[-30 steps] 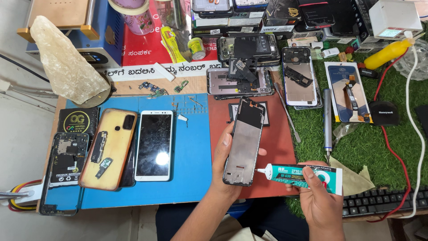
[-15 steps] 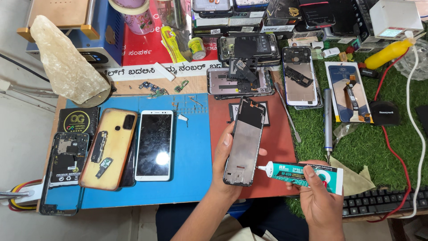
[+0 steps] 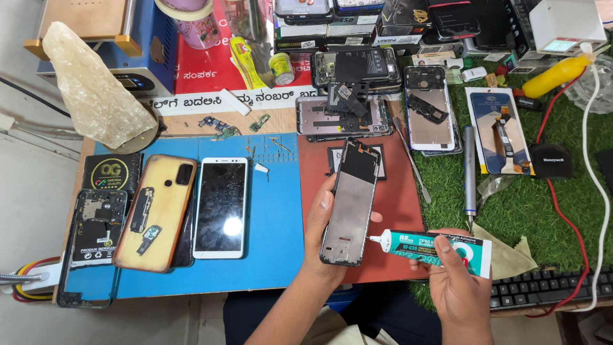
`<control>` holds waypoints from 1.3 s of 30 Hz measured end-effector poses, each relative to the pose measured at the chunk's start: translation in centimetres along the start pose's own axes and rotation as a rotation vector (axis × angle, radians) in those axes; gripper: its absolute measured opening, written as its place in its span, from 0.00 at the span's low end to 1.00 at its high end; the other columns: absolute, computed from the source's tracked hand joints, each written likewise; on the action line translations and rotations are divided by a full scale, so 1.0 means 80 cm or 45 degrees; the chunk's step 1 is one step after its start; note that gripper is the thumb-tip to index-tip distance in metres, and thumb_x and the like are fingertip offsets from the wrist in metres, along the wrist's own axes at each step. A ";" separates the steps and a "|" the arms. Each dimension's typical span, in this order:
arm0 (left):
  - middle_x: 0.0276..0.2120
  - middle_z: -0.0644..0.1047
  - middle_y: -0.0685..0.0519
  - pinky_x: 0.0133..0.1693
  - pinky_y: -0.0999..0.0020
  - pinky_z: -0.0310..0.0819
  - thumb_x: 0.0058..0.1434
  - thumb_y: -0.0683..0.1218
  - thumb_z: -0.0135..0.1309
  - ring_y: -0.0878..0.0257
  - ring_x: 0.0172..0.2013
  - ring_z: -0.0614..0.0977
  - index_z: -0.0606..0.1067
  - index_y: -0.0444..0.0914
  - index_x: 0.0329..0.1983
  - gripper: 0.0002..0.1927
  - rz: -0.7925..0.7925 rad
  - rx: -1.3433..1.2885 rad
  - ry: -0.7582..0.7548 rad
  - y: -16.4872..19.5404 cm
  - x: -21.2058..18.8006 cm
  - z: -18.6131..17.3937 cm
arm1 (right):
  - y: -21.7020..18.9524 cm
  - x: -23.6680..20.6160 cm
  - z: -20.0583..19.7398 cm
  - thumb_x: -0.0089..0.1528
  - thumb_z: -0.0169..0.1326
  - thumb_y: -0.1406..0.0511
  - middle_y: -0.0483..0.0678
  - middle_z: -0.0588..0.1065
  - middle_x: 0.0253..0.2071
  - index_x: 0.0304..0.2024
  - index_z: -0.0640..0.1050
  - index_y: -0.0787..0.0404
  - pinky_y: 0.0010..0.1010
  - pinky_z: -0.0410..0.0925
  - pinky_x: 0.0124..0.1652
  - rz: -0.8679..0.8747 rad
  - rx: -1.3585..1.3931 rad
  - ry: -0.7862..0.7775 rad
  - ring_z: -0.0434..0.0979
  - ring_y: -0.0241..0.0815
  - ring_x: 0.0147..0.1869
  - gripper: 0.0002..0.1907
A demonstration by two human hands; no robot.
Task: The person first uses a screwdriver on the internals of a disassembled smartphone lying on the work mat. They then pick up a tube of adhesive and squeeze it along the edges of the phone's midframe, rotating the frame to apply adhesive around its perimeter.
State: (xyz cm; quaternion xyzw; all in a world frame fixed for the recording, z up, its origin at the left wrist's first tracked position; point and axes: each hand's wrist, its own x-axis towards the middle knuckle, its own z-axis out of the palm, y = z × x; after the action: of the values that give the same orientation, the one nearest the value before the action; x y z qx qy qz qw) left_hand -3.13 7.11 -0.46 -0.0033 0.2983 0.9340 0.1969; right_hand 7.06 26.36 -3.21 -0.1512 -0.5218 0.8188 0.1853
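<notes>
Covering most of the view, the table [image 3: 191,124] carries a blue mat [image 3: 274,217] on the left, a red mat [image 3: 399,191] at the centre and a patch of green turf [image 3: 543,211] on the right. A pale rock [image 3: 96,89] stands at the far left corner, beside a blue machine [image 3: 137,48]. On the blue mat lie a white-framed phone [image 3: 220,207], screen up, and just beside it an orange phone cover [image 3: 155,211] with small parts resting on it. A black keyboard [image 3: 549,287] sits at the near right edge of the table, with a red cable and a white cable running past it. Several opened phones [image 3: 357,115] lie at the far side of the red mat.

The left hand [image 3: 319,223] holds a phone frame [image 3: 351,201] above the red mat, tilted, with its inner side up; the grip is clamped on the frame, fingers on the left edge and thumb at the right edge. The right hand [image 3: 456,278] has its grip closed around a teal glue tube [image 3: 434,246], held level. The white nozzle of the tube points left and sits at the lower right edge of the frame; whether it touches cannot be told. A grey pen-shaped tool [image 3: 469,172] lies on the turf, near the right hand.
</notes>
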 end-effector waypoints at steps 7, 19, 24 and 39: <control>0.54 0.76 0.47 0.43 0.63 0.79 0.68 0.65 0.47 0.56 0.44 0.84 0.62 0.38 0.73 0.39 -0.002 0.015 -0.003 0.001 0.000 0.001 | 0.001 0.000 0.001 0.70 0.52 0.71 0.57 0.78 0.39 0.48 0.76 0.72 0.44 0.73 0.35 -0.014 -0.009 0.022 0.80 0.52 0.37 0.08; 0.53 0.76 0.46 0.43 0.62 0.79 0.68 0.65 0.46 0.56 0.44 0.84 0.62 0.37 0.73 0.38 0.010 0.005 -0.013 0.000 0.000 0.001 | 0.002 0.002 -0.002 0.69 0.53 0.71 0.57 0.78 0.38 0.49 0.76 0.71 0.44 0.73 0.35 0.007 0.001 0.022 0.80 0.52 0.36 0.08; 0.53 0.76 0.47 0.43 0.62 0.79 0.68 0.65 0.46 0.56 0.44 0.84 0.62 0.37 0.73 0.39 -0.001 0.006 -0.007 0.001 0.000 0.000 | 0.003 0.003 -0.002 0.69 0.53 0.71 0.56 0.78 0.38 0.49 0.76 0.70 0.44 0.73 0.34 0.017 -0.003 0.034 0.80 0.52 0.36 0.08; 0.52 0.76 0.47 0.44 0.62 0.79 0.67 0.66 0.46 0.56 0.44 0.84 0.62 0.37 0.73 0.39 0.000 0.025 -0.013 0.003 0.000 0.001 | 0.000 0.002 0.003 0.69 0.53 0.70 0.55 0.78 0.38 0.49 0.76 0.68 0.44 0.73 0.35 0.042 -0.021 0.073 0.80 0.51 0.37 0.08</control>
State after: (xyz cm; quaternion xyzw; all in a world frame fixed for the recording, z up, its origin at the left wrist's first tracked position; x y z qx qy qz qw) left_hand -3.22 6.96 -0.29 0.0033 0.3063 0.9310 0.1985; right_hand 6.81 26.26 -3.16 -0.1848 -0.5206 0.8127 0.1853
